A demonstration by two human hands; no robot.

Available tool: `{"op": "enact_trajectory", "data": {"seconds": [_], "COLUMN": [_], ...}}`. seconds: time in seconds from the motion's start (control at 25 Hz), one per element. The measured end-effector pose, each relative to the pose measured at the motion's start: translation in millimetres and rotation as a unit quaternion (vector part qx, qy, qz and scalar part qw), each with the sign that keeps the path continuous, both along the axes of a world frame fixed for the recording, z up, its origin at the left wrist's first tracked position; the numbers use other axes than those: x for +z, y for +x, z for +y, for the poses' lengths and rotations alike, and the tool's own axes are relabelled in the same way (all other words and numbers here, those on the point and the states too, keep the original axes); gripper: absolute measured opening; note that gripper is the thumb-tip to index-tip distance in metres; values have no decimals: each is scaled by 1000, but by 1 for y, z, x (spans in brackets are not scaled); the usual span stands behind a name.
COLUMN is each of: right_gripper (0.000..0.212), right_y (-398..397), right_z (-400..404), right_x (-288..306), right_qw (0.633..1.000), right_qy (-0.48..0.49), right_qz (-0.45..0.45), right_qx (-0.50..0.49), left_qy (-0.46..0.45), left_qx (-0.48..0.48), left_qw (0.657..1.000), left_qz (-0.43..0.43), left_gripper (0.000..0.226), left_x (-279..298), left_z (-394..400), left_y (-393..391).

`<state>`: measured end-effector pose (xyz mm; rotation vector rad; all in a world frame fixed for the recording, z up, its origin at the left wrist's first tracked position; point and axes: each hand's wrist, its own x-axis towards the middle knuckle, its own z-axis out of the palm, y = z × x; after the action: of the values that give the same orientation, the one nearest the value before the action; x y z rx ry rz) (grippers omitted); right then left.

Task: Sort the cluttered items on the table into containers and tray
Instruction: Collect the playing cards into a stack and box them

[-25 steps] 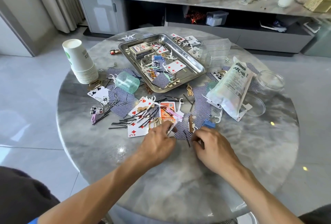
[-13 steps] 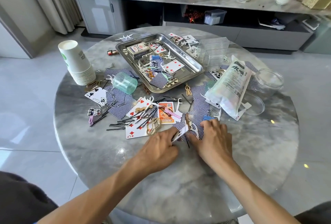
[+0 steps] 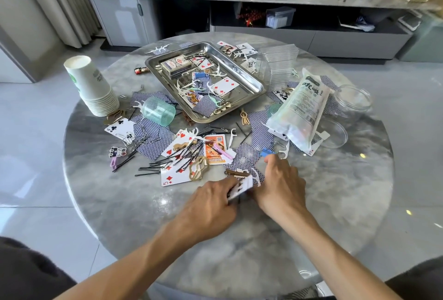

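- We see the tray [image 3: 251, 83] mid-bench [image 3: 335, 203] holding a card box [image 3: 177, 64], cards, floss picks; the green cup [image 3: 158, 112] lies tipped beside it
- Our left hand [image 3: 211, 208] pinches a card [image 3: 241, 188]; our right hand [image 3: 280, 184] curls over cards, grip unclear

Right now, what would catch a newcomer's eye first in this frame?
The steel tray at the far middle of the round marble table, holding cards and floss picks. Nearer lies a scatter of playing cards and black hairpins. At the near edge of the clutter, the left hand and right hand meet over a tilted card.
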<state>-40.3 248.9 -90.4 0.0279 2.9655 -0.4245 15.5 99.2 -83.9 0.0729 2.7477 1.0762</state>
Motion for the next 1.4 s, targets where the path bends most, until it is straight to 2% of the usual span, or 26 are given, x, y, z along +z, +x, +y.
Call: {"op": "enact_trajectory", "data": {"seconds": [0.08, 0.16, 0.24, 0.32, 0.4, 0.48, 0.6, 0.72, 0.88, 0.96, 1.08, 1.16, 1.28, 1.36, 1.4], "right_gripper": [57, 52, 54, 57, 60, 56, 35, 46, 42, 41, 41, 25, 10, 7, 6], "right_y": [5, 7, 1, -11, -21, -22, -19, -22, -21, -22, -25, -31, -40, -43, -41], "right_z": [-6, -14, -18, -16, -13, -12, -7, 0, 4, 2, -3, -1, 12, 19, 18], "right_x": [-1, -5, -7, -7, -8, -8, -10, -7, 3, 9, 12, 10, 13, 20, 25], "right_qw": [1000, 999, 998, 994, 988, 986, 989, 977, 953, 944, 938, 931, 894, 878, 874], "right_qy": [-7, -13, -41, -72, -89, -89, -124, -205, -265, -286, -300, -314, -369, -400, -427], "right_qz": [2, -11, -39, -83, -127, -139, -72, -27, 87, 128, 133, 104, 94, 136, 140], "right_qx": [27, 44, 27, 1, -20, -28, -26, -55, -116, -106, -113, -156, -237, -227, -185], "left_qy": [19, 55, 157, 269, 322, 337, 350, 351, 370, 385, 390, 397, 393, 379, 374], "left_qx": [64, 125, 187, 226, 250, 260, 259, 297, 334, 330, 324, 326, 326, 319, 312], "left_qw": [998, 988, 959, 915, 886, 879, 877, 870, 854, 851, 851, 846, 848, 860, 867], "left_qz": [-5, -68, -145, -199, -219, -215, -203, -174, -146, -139, -140, -139, -139, -123, -105], "left_gripper": [24, 35, 37, 31, 34, 38, 37, 29, 17, 26, 35, 33, 19, 13, 10], "left_x": [4, 13, 18, 22, 19, 15, 13, 12, 15, 19, 22, 23, 23, 24, 26], "left_z": [2, 2, 3, 6, 8, 9, 11, 7, 2, -1, -3, -3, -4, -3, -3], "left_y": [-1, -3, -2, 2, 4, 3, 1, -4, -11, -14, -18, -18, -17, -18, -19]}}
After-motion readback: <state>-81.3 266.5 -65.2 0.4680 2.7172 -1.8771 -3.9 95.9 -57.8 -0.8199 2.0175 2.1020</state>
